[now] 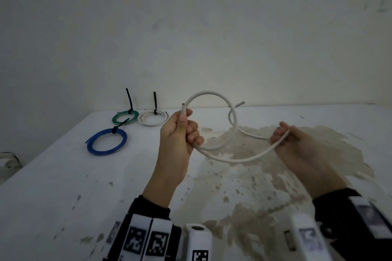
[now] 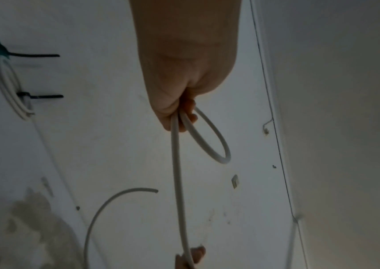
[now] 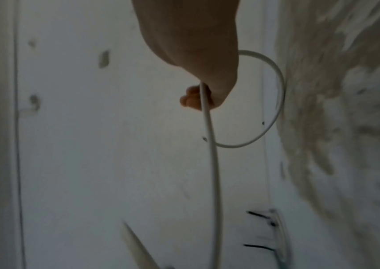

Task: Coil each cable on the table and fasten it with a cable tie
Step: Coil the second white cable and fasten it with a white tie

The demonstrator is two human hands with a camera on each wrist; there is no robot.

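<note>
A white cable [image 1: 214, 93] is held up above the table [image 1: 53, 186] between both hands. My left hand [image 1: 180, 131] grips one end, which pokes up past the thumb, together with the start of a loop; the left wrist view shows two strands [image 2: 177, 145] leaving the fist. My right hand [image 1: 290, 135] pinches the cable [image 3: 209, 127] farther along, to the right. One round loop stands between the hands and the free end [image 1: 240, 103] sticks out behind it.
At the back left lie three coils, each closed with a black tie: a blue coil [image 1: 107, 142], a green coil [image 1: 124, 117] and a white coil [image 1: 151, 119]. A brownish stain [image 1: 254, 176] covers the table under the hands. The wall stands close behind.
</note>
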